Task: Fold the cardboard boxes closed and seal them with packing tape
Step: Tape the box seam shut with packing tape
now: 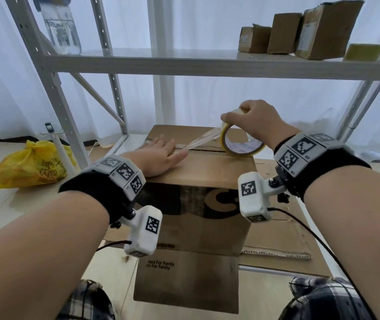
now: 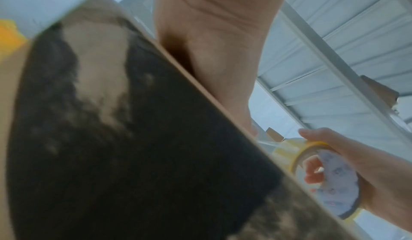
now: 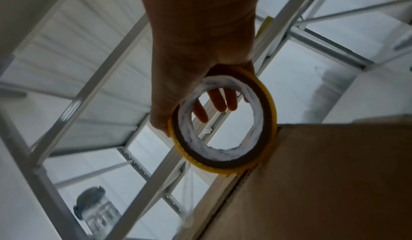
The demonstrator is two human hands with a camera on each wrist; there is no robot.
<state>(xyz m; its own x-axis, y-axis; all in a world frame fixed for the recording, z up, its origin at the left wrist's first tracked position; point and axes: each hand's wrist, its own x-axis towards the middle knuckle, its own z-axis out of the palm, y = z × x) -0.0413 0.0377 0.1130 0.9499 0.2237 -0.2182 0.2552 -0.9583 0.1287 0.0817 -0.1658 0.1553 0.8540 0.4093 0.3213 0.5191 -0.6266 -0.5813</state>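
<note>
Far left on the floor: yellow plastic bag (image 1: 28, 166), knotted, well clear of the work, not in play

Left hand (image 1: 161, 157) lies flat, palm down, on top of the cardboard box (image 1: 198, 181), fingers (image 1: 177, 155) straight and together, over the left end of the centre seam (image 1: 207, 149). Reads as an anchor: it pins the stuck end of the tape and keeps both flaps level so the seam doesn't gape while the strip is pulled

Clear tape strip (image 1: 204, 139) runs taut from under those fingertips up to the roll, lifted off the cardboard at a shallow angle. Seam under it is not yet covered; dark gap shows to the right

Right hand (image 1: 256, 123) holds the packing tape roll (image 1: 242, 144) from above, fingers curled over the rim and through the core (right wrist view shows fingertips inside the ring (image 3: 219, 102)). Roll stands on edge, low rim touching the box top by the seam, so it can roll along the gap and pay out tape in line

The box stands on flattened cardboard (image 1: 279, 241) on the floor, in front of the metal shelving (image 1: 184, 65). Upper shelf, right: three small cartons (image 1: 300, 31) and a spare tape roll (image 1: 364, 51)

Judgement: flaps closed, sealing about a third done. Next, draw the roll right to the far edge, press down, tear off
</note>
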